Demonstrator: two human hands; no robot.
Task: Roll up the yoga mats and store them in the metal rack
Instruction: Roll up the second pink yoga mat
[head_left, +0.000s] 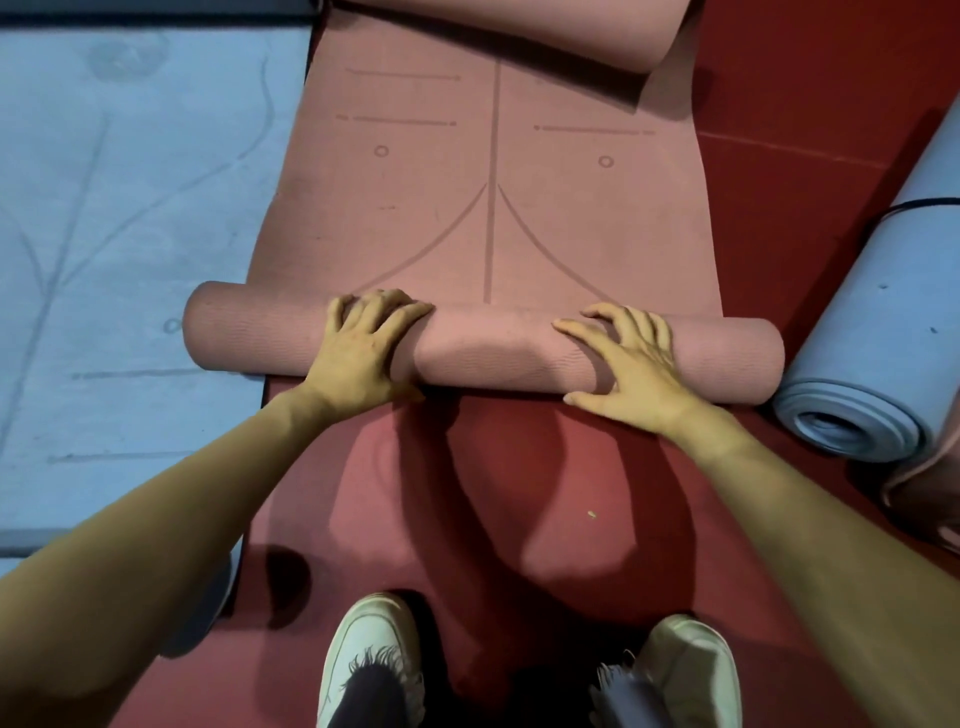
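Pink mat (483, 353), blue roll (872, 338) beside, pink roll (519, 31) ahead

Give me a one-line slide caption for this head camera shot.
Left hand and right hand press on a partly rolled pink yoga mat, a rolled blue mat beside it.

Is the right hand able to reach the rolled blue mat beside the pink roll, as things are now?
Probably yes. The rolled blue mat lies just past the right end of the pink roll, nothing between; the right hand must only leave it.
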